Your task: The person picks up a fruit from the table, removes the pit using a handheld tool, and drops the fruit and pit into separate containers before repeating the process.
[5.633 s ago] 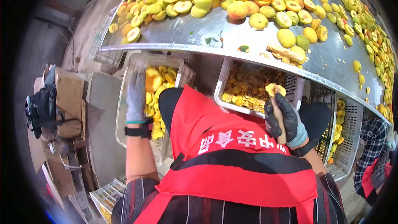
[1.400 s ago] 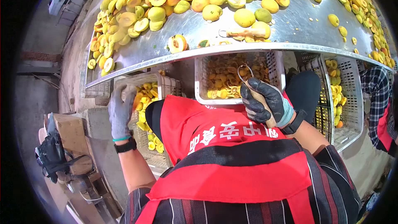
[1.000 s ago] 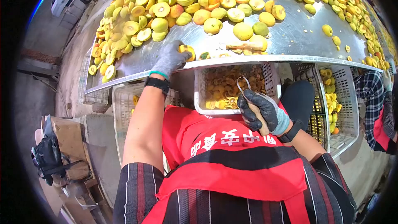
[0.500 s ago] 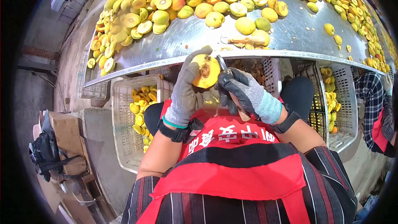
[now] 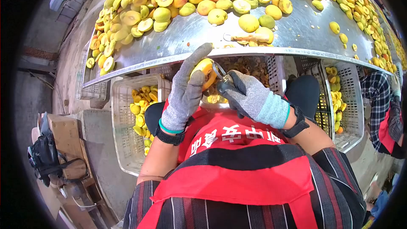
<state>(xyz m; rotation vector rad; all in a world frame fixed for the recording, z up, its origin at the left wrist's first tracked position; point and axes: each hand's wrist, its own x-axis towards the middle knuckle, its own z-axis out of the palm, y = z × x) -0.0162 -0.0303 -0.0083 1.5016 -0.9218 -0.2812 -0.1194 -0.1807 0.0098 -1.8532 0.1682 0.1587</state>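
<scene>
My left hand (image 5: 186,91), in a grey glove, holds a yellow-orange fruit half (image 5: 205,73) just off the metal table's front edge. My right hand (image 5: 250,95), in a grey and black glove, grips a tool whose curved metal loop (image 5: 219,71) touches the fruit's cut side. Most of the tool's handle is hidden by my fingers. Behind my hands, below the table edge, a crate holds fruit scraps (image 5: 250,68). To the left, a white crate (image 5: 123,144) contains yellow fruit pieces (image 5: 143,110).
The metal table (image 5: 178,44) bears heaps of cut fruit (image 5: 169,0) and a second wooden-handled tool (image 5: 250,37). More crates (image 5: 349,97) stand at the right, beside a person in a checked sleeve (image 5: 376,101). Cardboard boxes and a black bag (image 5: 44,157) are at the left.
My left hand took a fruit half from the table edge and brought it to my right hand. Since half a second ago, the fruit has turned sideways, with the loop now against its cut side.
</scene>
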